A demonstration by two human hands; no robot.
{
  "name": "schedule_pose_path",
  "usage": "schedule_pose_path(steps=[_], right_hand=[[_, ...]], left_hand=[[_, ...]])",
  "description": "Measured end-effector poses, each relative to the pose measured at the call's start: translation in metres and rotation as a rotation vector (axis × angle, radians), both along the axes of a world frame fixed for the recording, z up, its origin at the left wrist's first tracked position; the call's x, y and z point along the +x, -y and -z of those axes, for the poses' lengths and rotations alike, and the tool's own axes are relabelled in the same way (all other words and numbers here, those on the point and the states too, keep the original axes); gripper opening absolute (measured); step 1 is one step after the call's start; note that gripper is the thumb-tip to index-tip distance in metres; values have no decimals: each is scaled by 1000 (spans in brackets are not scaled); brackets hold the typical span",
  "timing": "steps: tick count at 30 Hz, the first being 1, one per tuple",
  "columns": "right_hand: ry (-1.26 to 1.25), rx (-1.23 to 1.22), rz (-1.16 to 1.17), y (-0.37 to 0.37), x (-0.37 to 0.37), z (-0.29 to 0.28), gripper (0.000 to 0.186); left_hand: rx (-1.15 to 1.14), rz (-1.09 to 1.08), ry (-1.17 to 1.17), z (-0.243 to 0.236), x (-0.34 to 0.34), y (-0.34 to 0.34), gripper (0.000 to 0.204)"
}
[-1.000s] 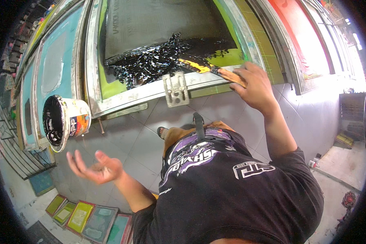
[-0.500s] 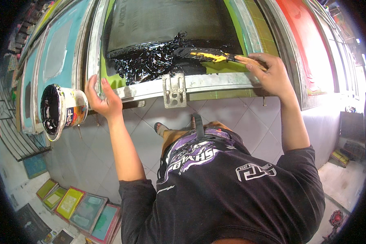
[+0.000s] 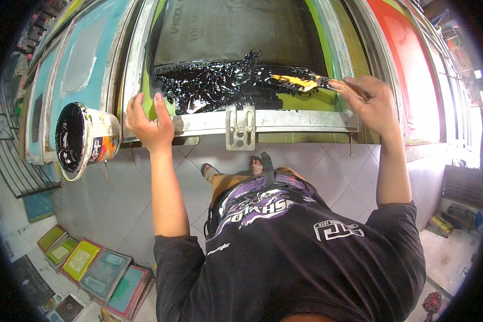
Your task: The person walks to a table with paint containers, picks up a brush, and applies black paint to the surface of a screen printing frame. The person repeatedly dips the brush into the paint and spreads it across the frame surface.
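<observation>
A screen printing frame [image 3: 198, 123] with a metal edge lies in front of me, its mesh green at the margins and dark in the middle. Thick, glossy black ink [image 3: 209, 88] is heaped across the near part of the mesh. My right hand [image 3: 374, 104], at the frame's right side, is closed round the wooden handle of a spatula [image 3: 306, 82]. Black ink coats its blade, apart from a yellow patch, and the blade's far end is in the ink. My left hand [image 3: 151, 126] is at the near left corner of the frame, fingers spread, holding nothing.
Left of my left hand, a tilted bucket [image 3: 106, 137] has black ink inside. A metal hinge clamp [image 3: 240, 129] sits on the frame's near edge. Blue screens [image 3: 86, 59] lie to the left, a red one [image 3: 400, 59] to the right. Several small screens [image 3: 94, 268] stand on the floor.
In the view, the frame and both hands have shifted slightly right and down as the head moved. The spatula stays in my right hand, its blade still in the ink.
</observation>
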State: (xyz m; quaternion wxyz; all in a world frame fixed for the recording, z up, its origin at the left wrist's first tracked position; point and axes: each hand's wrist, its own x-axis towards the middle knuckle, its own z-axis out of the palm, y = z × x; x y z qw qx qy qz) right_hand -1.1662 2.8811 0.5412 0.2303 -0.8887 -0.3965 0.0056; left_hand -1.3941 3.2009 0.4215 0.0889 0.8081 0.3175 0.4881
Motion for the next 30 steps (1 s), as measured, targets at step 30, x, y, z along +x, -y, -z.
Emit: schedule_pose_path(steps=[30], right_hand=[[-148,212,59,6,16,7,34]], left_hand=[[98,-32,-33,-3,3,1,28]])
